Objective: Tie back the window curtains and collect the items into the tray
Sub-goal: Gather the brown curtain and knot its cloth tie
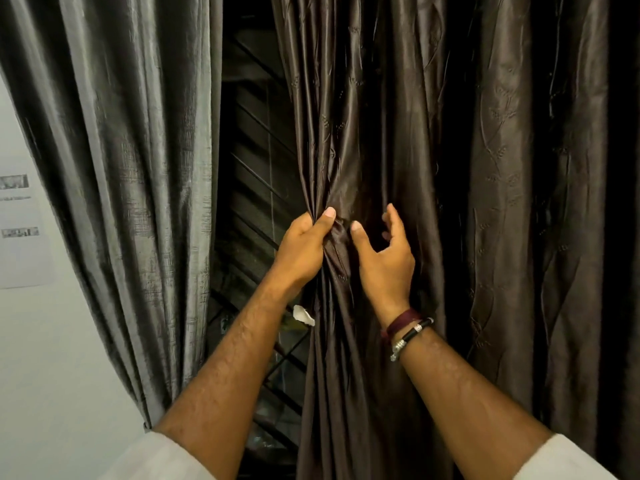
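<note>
A dark brown satin curtain (450,168) hangs across the right half of the view. My left hand (304,247) grips a bunched fold at its left edge, at mid height, with the thumb on top. My right hand (384,261) is beside it, fingers loosely spread and partly curled against the fabric, thumb touching the gathered fold. A second, grey curtain (121,150) hangs at the left, drawn aside. No tray and no tie-back are in view.
Between the two curtains a dark window opening with metal grille bars (252,168) shows. A white wall (41,341) with a printed sheet of paper (20,220) is at the left. A small white scrap (304,315) sits behind my left wrist.
</note>
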